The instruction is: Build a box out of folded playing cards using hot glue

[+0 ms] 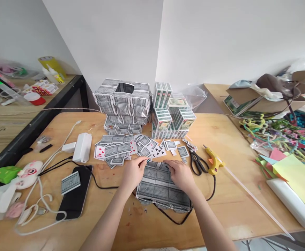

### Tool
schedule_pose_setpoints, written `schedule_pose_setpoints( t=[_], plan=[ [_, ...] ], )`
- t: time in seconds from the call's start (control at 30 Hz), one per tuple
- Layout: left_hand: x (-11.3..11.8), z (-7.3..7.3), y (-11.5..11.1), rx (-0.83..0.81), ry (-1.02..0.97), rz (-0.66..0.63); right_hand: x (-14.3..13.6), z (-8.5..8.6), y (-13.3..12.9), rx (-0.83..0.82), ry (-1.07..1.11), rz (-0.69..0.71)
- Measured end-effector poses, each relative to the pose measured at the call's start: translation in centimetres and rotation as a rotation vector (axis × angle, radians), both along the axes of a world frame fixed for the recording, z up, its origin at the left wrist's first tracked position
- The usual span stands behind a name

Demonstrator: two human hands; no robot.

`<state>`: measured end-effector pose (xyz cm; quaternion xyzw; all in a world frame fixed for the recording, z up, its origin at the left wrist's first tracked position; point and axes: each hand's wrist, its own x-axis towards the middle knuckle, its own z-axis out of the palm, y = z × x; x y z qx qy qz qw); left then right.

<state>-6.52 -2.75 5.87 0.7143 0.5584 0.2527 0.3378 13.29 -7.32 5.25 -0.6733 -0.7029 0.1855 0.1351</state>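
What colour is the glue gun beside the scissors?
The glue gun is yellow; the head view shows it best.

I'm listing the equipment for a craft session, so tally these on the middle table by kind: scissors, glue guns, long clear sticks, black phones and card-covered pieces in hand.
Scissors: 1
Glue gun: 1
Long clear stick: 1
Black phone: 1
Card-covered piece in hand: 1
Total: 5

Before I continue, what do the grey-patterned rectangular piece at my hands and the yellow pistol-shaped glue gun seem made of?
Grey-patterned rectangular piece: probably paper card, fairly matt; playing-card backs show in rows. Yellow glue gun: likely smooth moulded plastic; its rounded yellow body suggests this.
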Motion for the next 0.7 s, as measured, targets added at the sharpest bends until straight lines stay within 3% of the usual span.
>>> schedule_pose_setpoints(
  t=[0.17, 0.27, 0.4, 0.5, 0.7],
  plan=[
    [-0.2, 0.0, 0.3, -0.016, 0.004, -0.012, 2.1, -0.4, 2.3, -0.009, 0.239, -0.092],
    [-0.3, -0.2, 0.3, -0.011, 0.017, -0.004, 3.7, -1.2, 5.3, 0.086, 0.112, -0.245],
    [-0.4, -0.4, 0.1, -0.034, 0.002, -0.003, 4.8, -2.4, 8.4, 0.036, -0.041, -0.152],
    [-0.6, -0.4, -0.1, -0.070, -0.067, -0.041, 4.7, -2.7, 9.3, 0.028, -0.121, -0.116],
    [-0.9, -1.1, -0.2, -0.144, -0.259, -0.067, 3.8, -0.7, 7.9, 0.199, -0.107, -0.086]
  ],
)
